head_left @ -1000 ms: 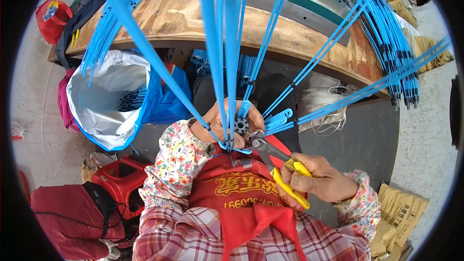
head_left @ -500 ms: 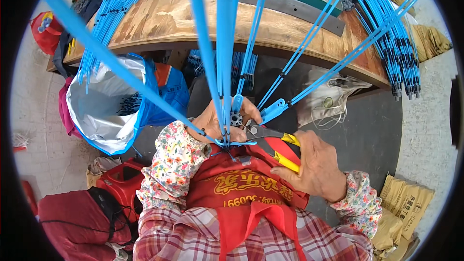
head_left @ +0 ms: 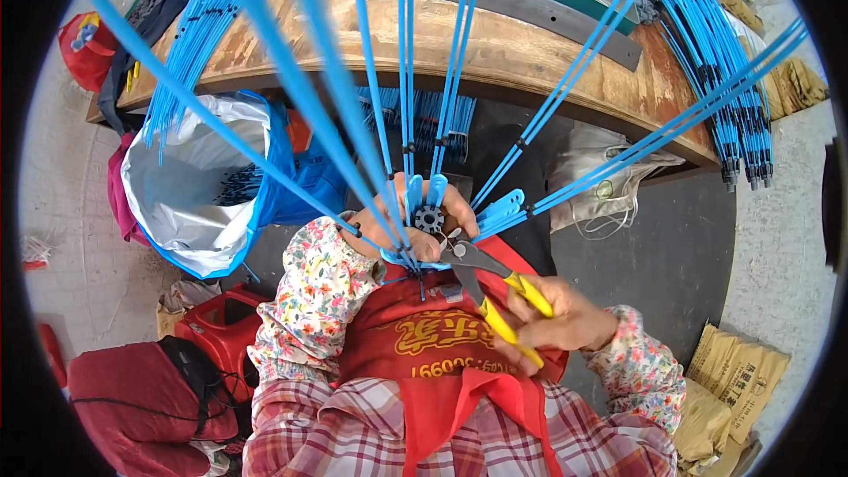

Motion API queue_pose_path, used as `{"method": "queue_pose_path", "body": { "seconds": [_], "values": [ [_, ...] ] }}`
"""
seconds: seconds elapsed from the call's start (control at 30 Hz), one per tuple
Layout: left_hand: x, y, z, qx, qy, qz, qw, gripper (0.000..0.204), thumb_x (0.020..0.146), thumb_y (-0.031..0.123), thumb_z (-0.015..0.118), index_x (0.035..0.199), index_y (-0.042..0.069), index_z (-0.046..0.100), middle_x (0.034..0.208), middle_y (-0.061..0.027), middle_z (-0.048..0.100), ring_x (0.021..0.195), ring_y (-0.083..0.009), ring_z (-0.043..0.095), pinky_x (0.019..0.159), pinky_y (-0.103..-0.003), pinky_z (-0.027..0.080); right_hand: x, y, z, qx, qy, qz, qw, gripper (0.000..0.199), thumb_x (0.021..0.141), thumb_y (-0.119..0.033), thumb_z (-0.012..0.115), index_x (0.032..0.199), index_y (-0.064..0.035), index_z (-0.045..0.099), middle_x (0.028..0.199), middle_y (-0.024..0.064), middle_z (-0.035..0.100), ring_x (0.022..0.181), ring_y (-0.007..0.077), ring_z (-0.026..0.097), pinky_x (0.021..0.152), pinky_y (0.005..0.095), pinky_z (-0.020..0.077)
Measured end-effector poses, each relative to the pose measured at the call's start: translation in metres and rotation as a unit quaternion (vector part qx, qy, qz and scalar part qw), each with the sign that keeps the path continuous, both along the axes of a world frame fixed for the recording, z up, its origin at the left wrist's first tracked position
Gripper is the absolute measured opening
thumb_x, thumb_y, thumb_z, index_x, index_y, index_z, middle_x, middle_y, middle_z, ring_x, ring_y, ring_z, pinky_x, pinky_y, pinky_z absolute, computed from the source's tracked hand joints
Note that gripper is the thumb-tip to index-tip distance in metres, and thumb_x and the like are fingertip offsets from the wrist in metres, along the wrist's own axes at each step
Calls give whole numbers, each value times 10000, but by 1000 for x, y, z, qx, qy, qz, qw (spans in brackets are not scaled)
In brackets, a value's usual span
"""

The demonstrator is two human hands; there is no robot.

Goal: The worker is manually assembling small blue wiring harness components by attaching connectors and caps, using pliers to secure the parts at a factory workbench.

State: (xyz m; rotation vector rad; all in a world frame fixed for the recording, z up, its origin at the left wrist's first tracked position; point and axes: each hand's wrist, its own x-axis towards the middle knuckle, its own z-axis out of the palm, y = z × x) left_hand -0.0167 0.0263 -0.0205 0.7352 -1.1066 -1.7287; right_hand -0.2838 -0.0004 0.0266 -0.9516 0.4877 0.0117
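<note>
The left hand [head_left: 408, 228] is closed around a small black hub [head_left: 429, 218] from which long blue rods [head_left: 402, 71] fan out upward and to both sides; the hub sits just in front of the person's chest, near the middle of the scene, with the fingers wrapped behind it and the thumb below. The right hand [head_left: 556, 322] has its grip closed on the yellow handles of a pair of pliers [head_left: 491, 287], whose dark metal head points up and left and meets the underside of the hub; whether the tips are pinching a rod or only touching one is hard to tell, since blue plastic crowds that spot. Both forearms wear flowered sleeves, and a red apron [head_left: 442, 362] covers the chest over a plaid shirt. Farther off, a worn wooden surface [head_left: 495, 44] curves across the top, with more blue rods [head_left: 733, 79] hanging off its right edge and others [head_left: 190, 44] off its left. To the left, below the surface, an open white sack with a blue lining [head_left: 190, 185] holds dark pieces. A red stool [head_left: 216, 331] stands near left, and tan sacks [head_left: 733, 380] lie near right on the floor.
</note>
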Motion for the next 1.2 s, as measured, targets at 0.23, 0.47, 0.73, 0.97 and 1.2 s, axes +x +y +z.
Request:
{"method": "queue_pose_path", "body": {
  "seconds": [0.23,0.47,0.73,0.97,1.2],
  "values": [
    [-7,2,-3,-30,-17,76,997,368,741,132,759,1039,-38,624,865,-69,630,730,-90,583,631,-205,456,-9,-21,12,-164,62,34,984,479,817,-288,709,1064,-5,410,945,146,571,698,182,627,566,280,505],
    [2,3,-9,-35,-11,51,998,423,723,227,787,1018,-38,638,848,-64,639,751,-109,591,650,-234,459,-4,-16,17,-387,84,65,916,492,756,-238,765,1035,1,439,947,151,579,733,190,627,561,295,502],
    [4,8,-10,-34,21,46,998,581,663,374,820,1035,-38,651,823,-71,641,749,-136,591,660,-260,452,2,-4,-9,48,-18,9,999,426,777,-169,731,1026,-6,425,935,136,590,750,202,637,557,294,514],
    [10,6,-1,-45,-36,14,998,669,650,435,818,1100,-24,636,849,-116,656,760,-179,621,678,-280,478,-5,-6,1,-189,65,4,980,443,802,-275,708,1030,-14,431,935,168,581,748,235,631,584,313,505],
    [-1,7,2,-117,-69,80,987,693,646,467,814,1082,-40,633,777,-140,669,673,-204,659,622,-263,513,6,18,4,-726,201,-18,658,544,736,-390,747,987,-3,460,844,168,543,730,290,597,607,389,478]
  ]
}}
